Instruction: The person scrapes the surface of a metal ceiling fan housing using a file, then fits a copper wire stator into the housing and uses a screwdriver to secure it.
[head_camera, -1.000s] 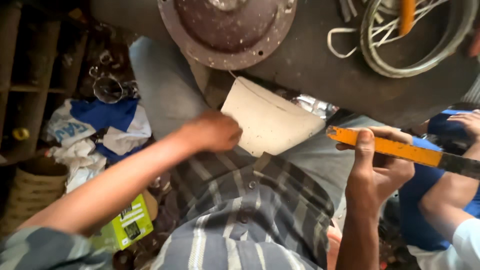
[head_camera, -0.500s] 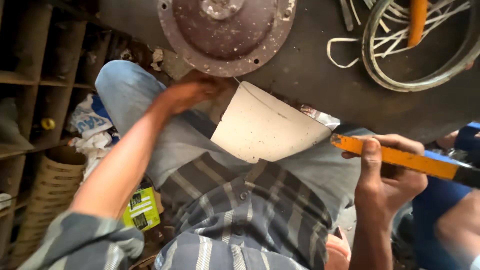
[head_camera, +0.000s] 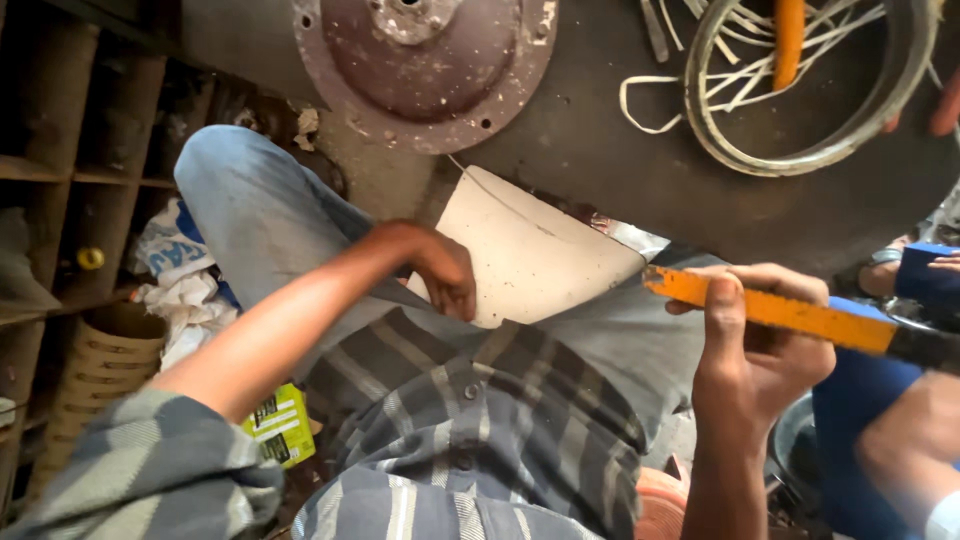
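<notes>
My left hand (head_camera: 440, 268) rests on my lap with its fingers curled over the near edge of the white curved sheet of stiff card or plastic (head_camera: 520, 250), pinning it against my grey trouser leg so it does not slide off; whether the fingertips grip under the edge I cannot tell, since the knuckles cover them. The sheet lies across my thigh, its far corner tucked under the rim of the dark round bench (head_camera: 640, 170), which hides that end. My right hand (head_camera: 755, 350) is clenched around the long orange flat bar with a dark end (head_camera: 790, 315), thumb laid along its top face, holding it level just beside the sheet's right corner, not touching it as far as I can see. The bar's far end runs out of the frame, so its full length is unknown. On the bench sit a rusty round metal flange plate with bolt holes (head_camera: 425, 55), cut off at the top, and a grey metal ring holding loose white strips (head_camera: 810, 90). Another person's blue sleeve (head_camera: 925, 275) shows at the right edge. A small yellow-green printed box (head_camera: 280, 425) lies by my hip, partly hidden by my striped shirt
</notes>
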